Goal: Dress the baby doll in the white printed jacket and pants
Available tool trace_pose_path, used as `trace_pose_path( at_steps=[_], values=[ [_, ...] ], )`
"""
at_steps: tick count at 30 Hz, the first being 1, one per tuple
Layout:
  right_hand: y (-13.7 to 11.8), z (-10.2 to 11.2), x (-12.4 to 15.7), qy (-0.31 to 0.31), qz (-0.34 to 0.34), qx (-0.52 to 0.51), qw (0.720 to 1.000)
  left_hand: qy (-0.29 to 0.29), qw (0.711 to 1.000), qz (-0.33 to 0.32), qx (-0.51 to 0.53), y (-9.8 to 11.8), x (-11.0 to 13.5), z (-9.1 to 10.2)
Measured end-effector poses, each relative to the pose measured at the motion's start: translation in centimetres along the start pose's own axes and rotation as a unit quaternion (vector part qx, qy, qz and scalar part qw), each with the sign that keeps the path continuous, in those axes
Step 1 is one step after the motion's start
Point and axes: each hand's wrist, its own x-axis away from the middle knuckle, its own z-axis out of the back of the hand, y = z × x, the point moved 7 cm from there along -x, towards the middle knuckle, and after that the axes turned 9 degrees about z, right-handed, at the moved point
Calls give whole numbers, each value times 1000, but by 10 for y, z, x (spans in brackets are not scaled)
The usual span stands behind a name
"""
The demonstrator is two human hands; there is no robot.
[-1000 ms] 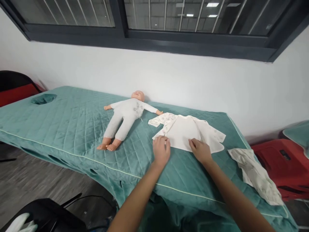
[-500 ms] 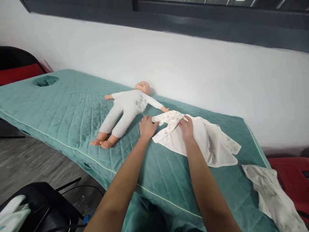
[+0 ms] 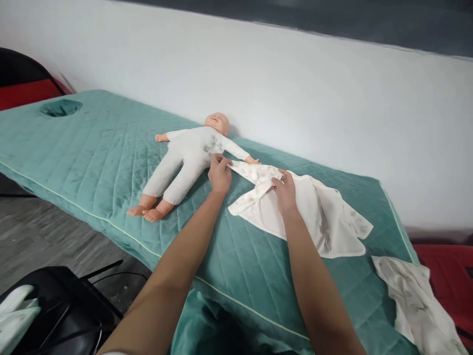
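Note:
A white baby garment with small prints [image 3: 306,212] lies spread on the green quilted bed [image 3: 236,266]. My left hand [image 3: 220,173] pinches the end of its far-left sleeve, close to the doll's side. My right hand [image 3: 284,191] has its fingers closed on the garment's printed fabric near the middle of the upper part. The baby doll [image 3: 190,150], with a white cloth body and bare feet, lies on its back left of the garment. One doll hand [image 3: 252,160] rests just beyond the sleeve.
Another printed white cloth [image 3: 416,296] hangs at the bed's right end, beside a red chair [image 3: 443,276]. At lower left a black chair [image 3: 55,310] holds white and green items [image 3: 18,315]. A face hole [image 3: 61,107] is at the bed's far left. A white wall [image 3: 332,108] runs behind.
My left hand has moved up and left, drawing the sleeve out straighter toward the doll. My right hand stays on the garment. The view has tilted down slightly.

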Motion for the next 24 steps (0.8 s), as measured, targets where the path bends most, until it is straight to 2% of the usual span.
trace_pose_path(
  at_steps=[5,8,11,15,17,20,24],
  values=[
    [3,15,1,62,-40,14,997,8,999,13,37,-3,-1,1],
    [4,21,1,70,-60,41,995,-53,993,13,102,-3,2,-4],
    [3,24,3,60,-70,76,993,-122,973,37,194,-5,4,-10],
    [-1,20,6,44,-69,71,994,-125,958,50,252,-9,3,-11],
    [-1,17,6,35,-68,62,995,-116,962,59,241,-14,1,-15],
    [0,15,4,17,-72,72,995,-112,979,63,156,-20,0,-20],
    [2,15,3,-40,-92,75,992,-69,996,-24,59,-5,8,-8]
  ],
)
